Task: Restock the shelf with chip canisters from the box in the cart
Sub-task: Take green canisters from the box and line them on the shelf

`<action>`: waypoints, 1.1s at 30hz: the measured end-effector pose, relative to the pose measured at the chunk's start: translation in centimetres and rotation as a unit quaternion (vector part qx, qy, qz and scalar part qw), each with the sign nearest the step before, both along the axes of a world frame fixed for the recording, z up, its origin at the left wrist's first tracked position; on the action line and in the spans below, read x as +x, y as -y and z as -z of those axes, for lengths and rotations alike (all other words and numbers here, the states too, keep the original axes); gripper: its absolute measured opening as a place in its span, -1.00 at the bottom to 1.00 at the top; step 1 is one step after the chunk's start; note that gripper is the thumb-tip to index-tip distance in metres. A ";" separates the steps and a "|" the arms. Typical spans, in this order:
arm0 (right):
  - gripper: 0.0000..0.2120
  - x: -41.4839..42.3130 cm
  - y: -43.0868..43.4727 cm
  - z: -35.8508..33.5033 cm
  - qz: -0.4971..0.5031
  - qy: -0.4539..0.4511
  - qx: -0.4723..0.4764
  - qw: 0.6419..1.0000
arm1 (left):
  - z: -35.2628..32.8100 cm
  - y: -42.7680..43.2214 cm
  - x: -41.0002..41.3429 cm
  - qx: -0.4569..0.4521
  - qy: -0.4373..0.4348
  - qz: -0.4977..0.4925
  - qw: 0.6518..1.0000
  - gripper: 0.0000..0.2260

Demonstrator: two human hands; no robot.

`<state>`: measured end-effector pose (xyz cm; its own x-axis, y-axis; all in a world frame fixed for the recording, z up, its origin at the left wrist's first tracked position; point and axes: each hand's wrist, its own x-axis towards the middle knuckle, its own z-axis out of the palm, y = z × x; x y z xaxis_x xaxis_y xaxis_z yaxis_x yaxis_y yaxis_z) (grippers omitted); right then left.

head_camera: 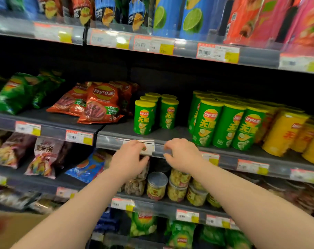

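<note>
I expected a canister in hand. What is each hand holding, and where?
The left hand pinches the white price label by its left end; the right hand curls its fingertips on the shelf rail beside it, grip unclear.

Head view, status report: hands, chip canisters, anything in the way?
Left hand pinches white label on price rail. Right hand pinches rail beside it. Green canisters upright on shelf, none in hand.

A single head-worn wide-angle view faces the shelf straight on from close in, tilted slightly down, its front edge crossing mid-frame
</note>
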<state>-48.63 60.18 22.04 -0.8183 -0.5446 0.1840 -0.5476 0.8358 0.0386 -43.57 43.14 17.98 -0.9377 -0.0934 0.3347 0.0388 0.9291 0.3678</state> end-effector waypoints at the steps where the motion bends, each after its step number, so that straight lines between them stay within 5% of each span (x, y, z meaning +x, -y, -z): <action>1: -0.68 1.2 -0.4 0.7 -0.009 0.016 0.020 1.000 | 0.7 -0.8 1.2 -0.020 0.039 -0.002 0.999 -0.68; 7: -0.69 8.6 -3.3 7.1 -0.049 0.136 0.097 0.985 | 4.9 -4.7 9.7 -0.098 0.236 -0.003 0.967 -0.61; 14: -0.68 15.8 -3.6 13.5 -0.097 0.255 0.134 0.953 | 9.8 -4.4 18.1 -0.106 0.364 -0.026 0.925 -0.54; 33: -0.70 22.4 7.0 20.2 -0.154 0.341 0.154 0.915 | 18.4 6.8 29.1 -0.029 0.491 -0.127 0.861 -0.55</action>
